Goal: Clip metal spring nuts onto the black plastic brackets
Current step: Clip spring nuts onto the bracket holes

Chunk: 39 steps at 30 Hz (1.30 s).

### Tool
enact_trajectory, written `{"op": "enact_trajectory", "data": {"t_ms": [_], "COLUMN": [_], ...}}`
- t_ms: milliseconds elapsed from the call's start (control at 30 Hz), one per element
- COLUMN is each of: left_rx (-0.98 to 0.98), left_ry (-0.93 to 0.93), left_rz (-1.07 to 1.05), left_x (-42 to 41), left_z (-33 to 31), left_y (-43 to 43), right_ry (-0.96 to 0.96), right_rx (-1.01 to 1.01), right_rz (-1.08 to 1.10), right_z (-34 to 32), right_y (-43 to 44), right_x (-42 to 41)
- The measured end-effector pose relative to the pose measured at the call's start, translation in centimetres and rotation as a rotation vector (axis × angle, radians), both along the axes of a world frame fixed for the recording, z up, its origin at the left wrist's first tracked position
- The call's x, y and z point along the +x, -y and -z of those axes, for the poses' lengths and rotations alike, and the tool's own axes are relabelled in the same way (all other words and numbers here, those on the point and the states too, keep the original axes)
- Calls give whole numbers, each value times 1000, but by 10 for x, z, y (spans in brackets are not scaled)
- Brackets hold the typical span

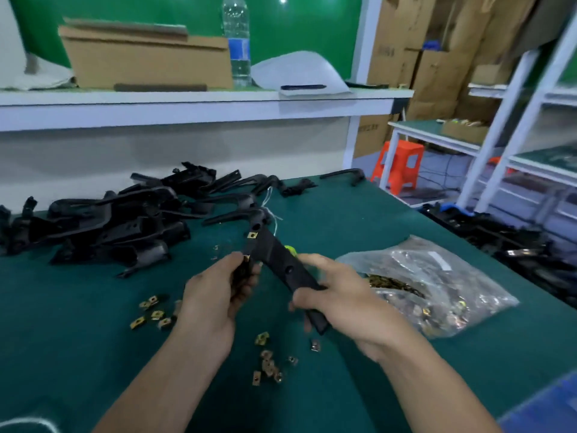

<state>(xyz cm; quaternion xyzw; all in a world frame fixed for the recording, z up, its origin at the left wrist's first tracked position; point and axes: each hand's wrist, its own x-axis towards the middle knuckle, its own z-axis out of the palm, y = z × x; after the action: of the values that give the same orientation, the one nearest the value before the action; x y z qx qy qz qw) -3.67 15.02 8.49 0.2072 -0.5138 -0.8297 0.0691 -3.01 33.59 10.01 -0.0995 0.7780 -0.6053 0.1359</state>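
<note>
Head view showed the job barely begun: the right hand (340, 295) gripped the lower end of one black bracket (281, 260) above the green table (343, 214), while the left hand (218, 289) pinched its edge at a second spring nut (246, 257), seating unclear. One clipped nut (251, 235) sat higher up. A pile of brackets (109, 220) lay beyond, seemingly bare, with loose nuts (153, 310) and a bag of nuts (437, 282) at hand.

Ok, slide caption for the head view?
The left hand and right hand hold a black bracket bearing a spring nut, loose nuts on the table.
</note>
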Motion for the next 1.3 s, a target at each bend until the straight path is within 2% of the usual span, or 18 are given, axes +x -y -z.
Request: {"op": "enact_trajectory", "data": {"t_ms": [67,167,233,267,500,633,700,833,900,967,1000,1033,1100,1167,1300], "left_rx": [-100,-415,-488,-510,-493,-593,-581,-390,-457,-604,-685,-758,-904,-1062,-1285], "left_ry": [-49,-274,-378,-371,-220,-181,-187,-136,-98,-177,-239,-310,-435,-507,-495], "left_rz": [158,516,668,703,965,1015,976,1068,1022,939,900,863,784,724,658], "left_x": [2,12,15,14,12,5,-9,-52,-73,-91,-99,-104,-116,-125,-137], "left_z": [-14,-32,-39,-41,-21,-14,-19,-59,-69,-69,-69,-70,-68,-62,-48], "left_y": [-44,-119,-169,-193,-331,-376,-396,-428,-431,-421,-411,-397,-363,-331,-274], "right_ry": [39,35,63,88,208,194,190,79,174,342,360,323,132,7,-120], "right_rx": [-133,-185,-238,-267,-507,-564,-569,-577,-480,-327,-211,-33,315,452,527], "right_rz": [122,370,489,544,959,1084,1095,1222,1220,1136,1122,1133,1133,1037,849], "right_z": [-2,-1,3,6,30,43,39,2,-8,4,11,18,24,21,16], "right_y": [-40,-101,-139,-155,-247,-277,-293,-354,-377,-382,-377,-368,-344,-310,-245], "right_x": [24,53,72,81,136,143,125,29,-14,-39,-48,-54,-65,-71,-76]}}
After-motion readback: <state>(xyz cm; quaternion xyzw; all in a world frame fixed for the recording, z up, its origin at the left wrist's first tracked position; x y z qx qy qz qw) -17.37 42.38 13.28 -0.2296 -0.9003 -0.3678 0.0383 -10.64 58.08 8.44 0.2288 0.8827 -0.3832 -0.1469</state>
